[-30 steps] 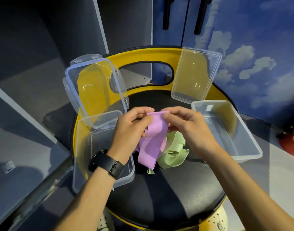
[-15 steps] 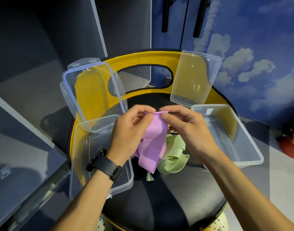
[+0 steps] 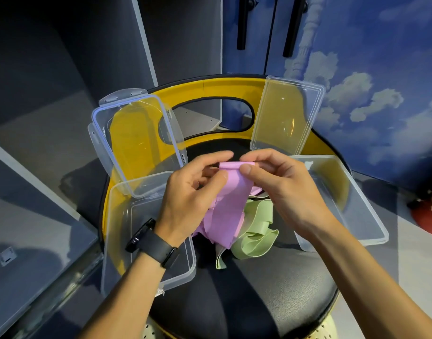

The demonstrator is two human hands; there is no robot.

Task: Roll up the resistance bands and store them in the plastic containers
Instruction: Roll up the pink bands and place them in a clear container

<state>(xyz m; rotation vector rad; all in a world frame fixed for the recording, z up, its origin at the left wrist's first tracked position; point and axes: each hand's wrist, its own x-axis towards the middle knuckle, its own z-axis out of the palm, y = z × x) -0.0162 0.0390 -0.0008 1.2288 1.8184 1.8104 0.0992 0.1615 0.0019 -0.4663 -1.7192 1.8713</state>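
- Left hand and right hand: fingers pinch the purple band top edge, now folded over into a first roll, above the seat.
- Green band: unmoved, between the containers.

No text, label, brand, number or sign can be read anywhere; the clear containers, their lids and the bands carry no legible marking. The watch on the left wrist shows only its dark strap and side, with no readable face or logo; the blue wall bears painted clouds, no lettering.
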